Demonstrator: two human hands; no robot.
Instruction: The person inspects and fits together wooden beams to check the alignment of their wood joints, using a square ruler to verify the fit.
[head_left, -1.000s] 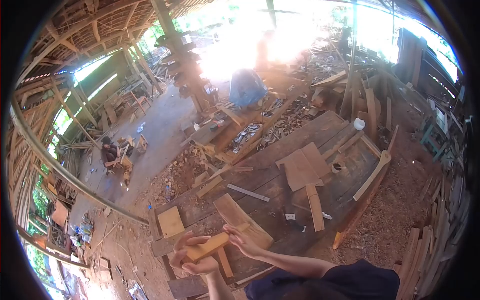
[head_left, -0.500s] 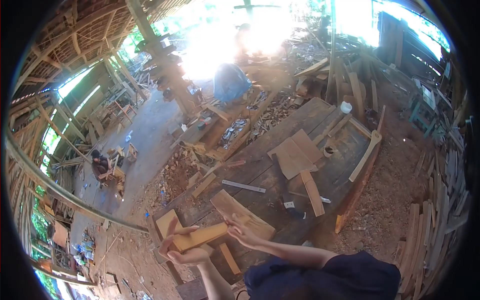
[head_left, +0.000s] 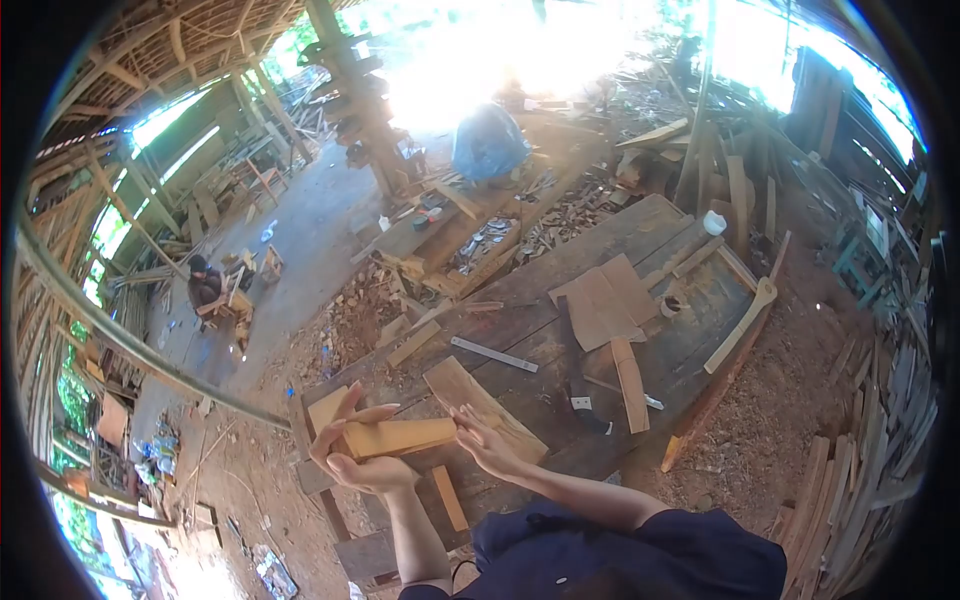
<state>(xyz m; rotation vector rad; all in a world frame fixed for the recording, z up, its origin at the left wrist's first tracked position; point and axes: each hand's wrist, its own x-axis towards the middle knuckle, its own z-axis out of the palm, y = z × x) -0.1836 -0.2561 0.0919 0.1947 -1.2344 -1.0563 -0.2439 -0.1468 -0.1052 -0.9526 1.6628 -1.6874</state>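
A tapered yellowish wooden piece [head_left: 405, 436] is held above the near left part of the workbench [head_left: 520, 330]. My left hand [head_left: 365, 462] cradles its wider end, thumb below and fingers partly stretched out above. At the narrow end, the fingers of my right hand [head_left: 487, 445] are closed against the wood; their far side is hidden. Just beyond my right hand, a broad wooden board [head_left: 478, 392] lies flat on the bench. Below the held piece there is a short wooden strip [head_left: 450, 498]. Another pale board [head_left: 328, 408] lies partly behind my left fingers.
On the bench are a metal ruler [head_left: 494, 354], a dark-bladed saw [head_left: 578, 370], a brown cardboard sheet [head_left: 603, 300], a curved wooden piece [head_left: 629, 385] and a white container [head_left: 713, 223]. A long wooden pole [head_left: 150, 365] crosses the left side. Farther left, a person [head_left: 205, 283] sits low.
The view has shifted slightly, so the surroundings sit a little differently. Both hands stay on the wooden piece, which now looks more level, with its narrow end lower.
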